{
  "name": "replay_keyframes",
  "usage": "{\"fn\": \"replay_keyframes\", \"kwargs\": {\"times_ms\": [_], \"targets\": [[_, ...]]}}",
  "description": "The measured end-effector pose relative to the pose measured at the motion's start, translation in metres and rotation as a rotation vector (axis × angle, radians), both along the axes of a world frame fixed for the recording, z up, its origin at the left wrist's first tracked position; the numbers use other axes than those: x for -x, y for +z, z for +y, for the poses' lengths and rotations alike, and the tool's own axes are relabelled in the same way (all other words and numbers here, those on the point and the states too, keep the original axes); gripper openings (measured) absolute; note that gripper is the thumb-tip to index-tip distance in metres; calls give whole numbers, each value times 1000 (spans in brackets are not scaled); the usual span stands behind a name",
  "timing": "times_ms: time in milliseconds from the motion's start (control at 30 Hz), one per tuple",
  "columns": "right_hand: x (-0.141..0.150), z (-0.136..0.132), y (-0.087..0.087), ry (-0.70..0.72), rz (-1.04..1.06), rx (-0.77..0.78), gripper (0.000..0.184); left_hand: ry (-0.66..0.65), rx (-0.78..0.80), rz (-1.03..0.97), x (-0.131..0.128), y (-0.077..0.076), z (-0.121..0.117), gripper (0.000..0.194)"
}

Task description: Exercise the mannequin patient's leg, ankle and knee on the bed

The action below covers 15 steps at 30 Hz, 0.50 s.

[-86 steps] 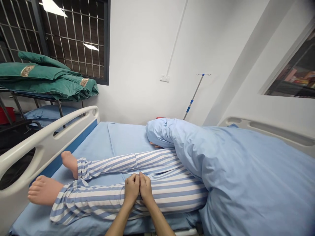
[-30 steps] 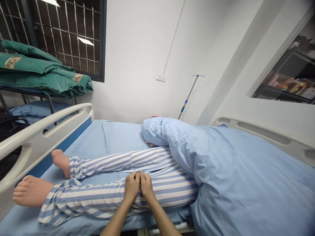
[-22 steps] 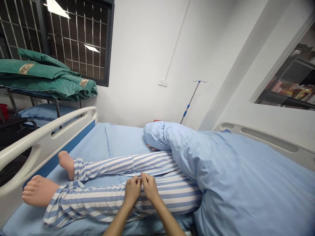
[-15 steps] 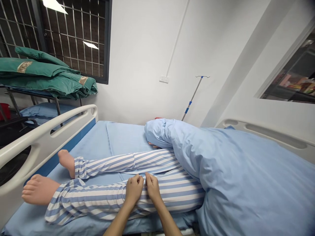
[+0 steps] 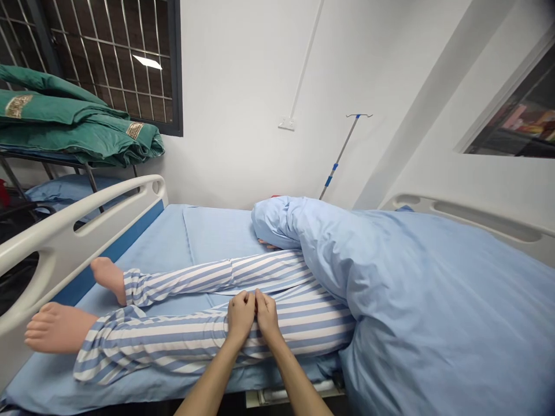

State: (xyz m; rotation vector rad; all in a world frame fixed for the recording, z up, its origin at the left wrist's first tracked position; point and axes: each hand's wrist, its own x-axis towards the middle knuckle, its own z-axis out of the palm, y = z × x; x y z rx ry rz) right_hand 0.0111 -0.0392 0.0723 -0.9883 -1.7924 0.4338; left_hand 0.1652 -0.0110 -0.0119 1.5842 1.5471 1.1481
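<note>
A figure lies on a hospital bed with legs in blue-and-white striped pyjama trousers point(image 5: 195, 332), bare feet toward the left. My left hand point(image 5: 240, 316) and my right hand point(image 5: 267, 315) sit side by side on the nearer thigh, fingers curled and pinching the striped cloth. A pale blue quilt point(image 5: 416, 289) covers the upper body and head. A bare foot point(image 5: 58, 328) rests near the side rail, with the other foot point(image 5: 108, 280) beyond it. The face is hidden.
A white side rail point(image 5: 73, 234) runs along the left of the bed, and another rail point(image 5: 468, 222) stands at the right. The blue sheet point(image 5: 217, 231) covers the mattress. Green folded drapes point(image 5: 73, 130) lie on a metal rack, and an IV pole point(image 5: 342, 156) stands behind.
My hands, slightly apart half a second ago, have come back together on the trouser cloth. The view has tilted a little, so the room sits higher in the picture.
</note>
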Motion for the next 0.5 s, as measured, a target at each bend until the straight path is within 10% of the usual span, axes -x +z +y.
{"fn": "replay_keyframes", "kwargs": {"times_ms": [67, 167, 300, 500], "targets": [[89, 20, -16, 448, -252, -328, 49, 15, -7, -145, -6, 5, 1, 33], [162, 52, -55, 554, -446, -464, 48, 69, -3, -413, -12, 6, 3, 34], [175, 70, -83, 457, -507, -184, 36, 65, 2, -391, -13, -8, 5, 33], [146, 48, -56, 525, -489, -433, 44, -17, -49, 26, -7, -20, 0, 32]]}}
